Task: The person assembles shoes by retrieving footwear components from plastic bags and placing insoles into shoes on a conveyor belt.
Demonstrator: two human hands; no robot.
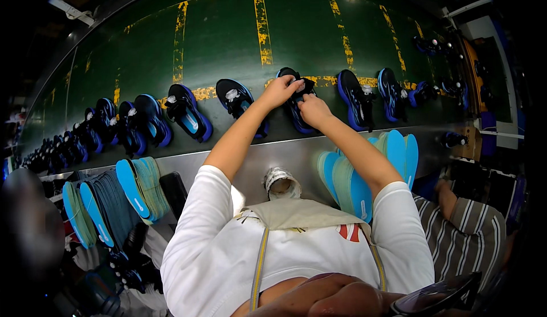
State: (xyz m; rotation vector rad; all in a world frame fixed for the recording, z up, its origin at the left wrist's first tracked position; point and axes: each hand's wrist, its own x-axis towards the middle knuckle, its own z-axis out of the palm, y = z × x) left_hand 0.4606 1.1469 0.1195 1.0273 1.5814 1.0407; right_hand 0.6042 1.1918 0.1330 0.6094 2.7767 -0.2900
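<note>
A black sports shoe (pixel 297 120) with a blue sole lies on the green conveyor belt (pixel 222 37), straight ahead of me, its toe pointing away. My left hand (pixel 280 92) is closed on the upper part of this shoe, near its tongue and laces, with a pale bit showing by the fingertips. Curled at the right edge of the same shoe is my right hand (pixel 314 112), fingers bent in against its opening. What exactly the right fingertips pinch is hidden. Another black and blue shoe (pixel 244 103) lies just left, with white stuffing in it, partly behind my left forearm.
More shoes (pixel 189 113) line the belt's near side to the left, others (pixel 354 100) to the right. Blue insoles (pixel 132 189) stand in stacks at left, with more insoles (pixel 360 189) under my right forearm. A roll (pixel 281 183) sits before me. Someone in striped clothing (pixel 467 231) is at right.
</note>
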